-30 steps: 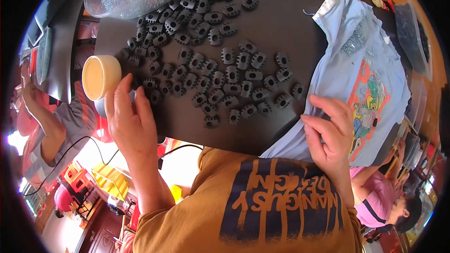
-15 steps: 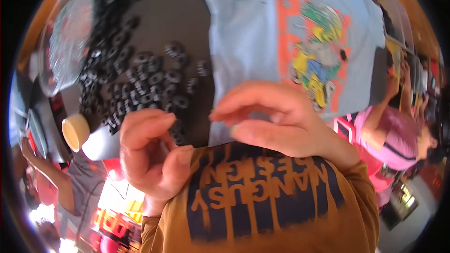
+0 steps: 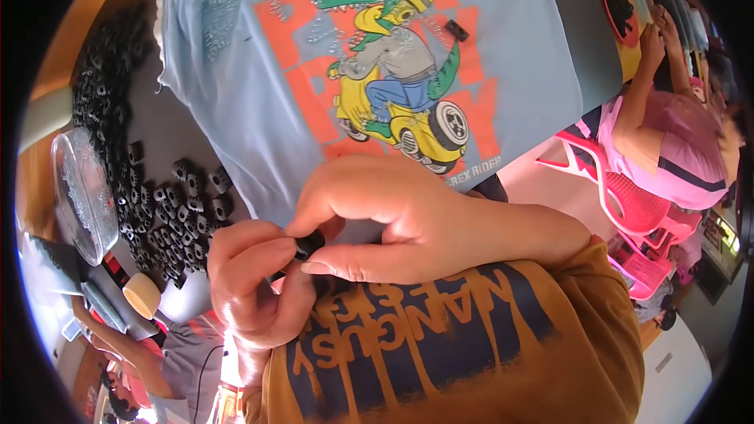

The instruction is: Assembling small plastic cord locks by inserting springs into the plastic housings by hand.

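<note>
Before us, a pale blue T-shirt (image 3: 263, 114) with a scooter-riding dinosaur print lies across the dark table (image 3: 169, 129), tiny silvery springs strewn over it. To its left we see a heap of black hair-claw halves (image 3: 118, 94). Our right hand (image 3: 298, 251) and left hand (image 3: 300, 259) meet just below the shirt's print, thumbs and forefingers pinched narrowly together on one black clip piece (image 3: 309, 243), partly hidden by the fingers. Beyond the heap stands a clear plastic tub (image 3: 100, 220), with a yellow cup (image 3: 142, 296) nearer us. A small black part (image 3: 455, 30) rests on the shirt.
</note>
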Available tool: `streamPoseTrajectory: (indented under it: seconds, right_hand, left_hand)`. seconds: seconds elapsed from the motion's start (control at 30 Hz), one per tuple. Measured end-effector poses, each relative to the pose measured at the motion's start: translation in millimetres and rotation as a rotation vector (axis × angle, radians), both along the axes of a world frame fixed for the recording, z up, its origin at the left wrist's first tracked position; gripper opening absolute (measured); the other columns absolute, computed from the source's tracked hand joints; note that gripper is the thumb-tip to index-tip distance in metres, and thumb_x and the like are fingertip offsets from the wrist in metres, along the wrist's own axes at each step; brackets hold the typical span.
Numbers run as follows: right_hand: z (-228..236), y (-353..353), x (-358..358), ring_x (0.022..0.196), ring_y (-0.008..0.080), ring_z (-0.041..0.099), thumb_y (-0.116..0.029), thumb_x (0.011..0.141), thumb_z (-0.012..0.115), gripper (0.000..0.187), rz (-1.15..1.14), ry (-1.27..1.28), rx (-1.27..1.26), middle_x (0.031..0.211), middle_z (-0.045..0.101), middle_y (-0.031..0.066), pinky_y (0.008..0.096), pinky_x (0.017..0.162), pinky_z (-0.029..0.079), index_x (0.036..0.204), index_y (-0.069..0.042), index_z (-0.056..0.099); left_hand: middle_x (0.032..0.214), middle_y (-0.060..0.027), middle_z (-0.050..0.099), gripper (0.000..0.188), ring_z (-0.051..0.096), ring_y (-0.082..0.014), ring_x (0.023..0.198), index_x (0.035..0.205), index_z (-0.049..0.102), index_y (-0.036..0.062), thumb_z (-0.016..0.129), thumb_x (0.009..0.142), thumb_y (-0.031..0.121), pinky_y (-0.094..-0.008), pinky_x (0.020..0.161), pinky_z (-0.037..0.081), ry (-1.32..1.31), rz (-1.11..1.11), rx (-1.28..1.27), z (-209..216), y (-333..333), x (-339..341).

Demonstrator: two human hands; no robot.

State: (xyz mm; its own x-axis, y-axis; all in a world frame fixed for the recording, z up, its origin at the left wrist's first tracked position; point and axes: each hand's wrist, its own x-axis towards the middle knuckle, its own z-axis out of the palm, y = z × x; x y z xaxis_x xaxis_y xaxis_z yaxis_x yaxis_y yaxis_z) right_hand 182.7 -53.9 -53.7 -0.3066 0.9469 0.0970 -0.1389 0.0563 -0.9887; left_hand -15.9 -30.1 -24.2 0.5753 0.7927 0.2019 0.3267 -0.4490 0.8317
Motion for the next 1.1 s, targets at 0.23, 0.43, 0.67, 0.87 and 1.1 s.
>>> streamPoseTrajectory:
  seconds: [0.23,0.43,0.67,0.87,1.1]
  right_hand:
    - [-16,-6,9,0.074,0.0274,0.057,-0.009,0.076,0.068,0.019,-0.093,-0.135,0.374,0.082,0.057,0.0073,0.0368,0.061,0.044,0.094,-0.005,0.060]
    - [-19,-5,15,0.074,0.0292,0.057,-0.010,0.077,0.068,0.017,-0.051,-0.020,0.327,0.081,0.056,0.0090,0.0388,0.063,0.045,0.092,-0.005,0.060]
    - [-20,-5,18,0.074,0.0297,0.057,-0.011,0.078,0.067,0.016,-0.067,0.063,0.335,0.081,0.057,0.0094,0.0390,0.064,0.046,0.091,-0.005,0.060]
    - [-18,-3,22,0.078,0.0283,0.060,-0.008,0.076,0.071,0.024,-0.133,0.098,0.313,0.086,0.061,0.0095,0.0363,0.066,0.047,0.099,-0.005,0.064]
    - [-15,-4,27,0.077,0.0217,0.061,-0.002,0.081,0.065,0.023,-0.199,0.149,0.143,0.091,0.063,0.0130,0.0303,0.066,0.045,0.103,0.006,0.062]
  left_hand:
    - [0.079,-0.0117,0.061,0.019,0.055,-0.0215,0.066,0.086,0.062,-0.0036,0.058,0.070,-0.013,-0.0285,0.062,0.044,0.061,0.078,0.068,6,34,35]
    - [0.084,-0.0094,0.060,0.024,0.057,-0.0230,0.070,0.095,0.065,0.0013,0.064,0.073,-0.009,-0.0300,0.061,0.044,0.261,-0.068,0.321,-7,64,90]
    - [0.086,-0.0067,0.060,0.026,0.057,-0.0229,0.075,0.093,0.067,0.0064,0.068,0.069,-0.003,-0.0342,0.068,0.044,0.454,-0.186,0.587,-6,78,102]
    - [0.089,-0.0061,0.062,0.016,0.053,-0.0084,0.070,0.097,0.062,-0.0027,0.063,0.082,-0.004,-0.0197,0.058,0.041,-0.061,0.184,-0.385,13,60,80]
    - [0.084,-0.0147,0.064,0.019,0.040,-0.0049,0.051,0.098,0.056,-0.0055,0.058,0.087,0.009,-0.0183,0.050,0.033,-0.466,0.131,-0.874,11,46,59]
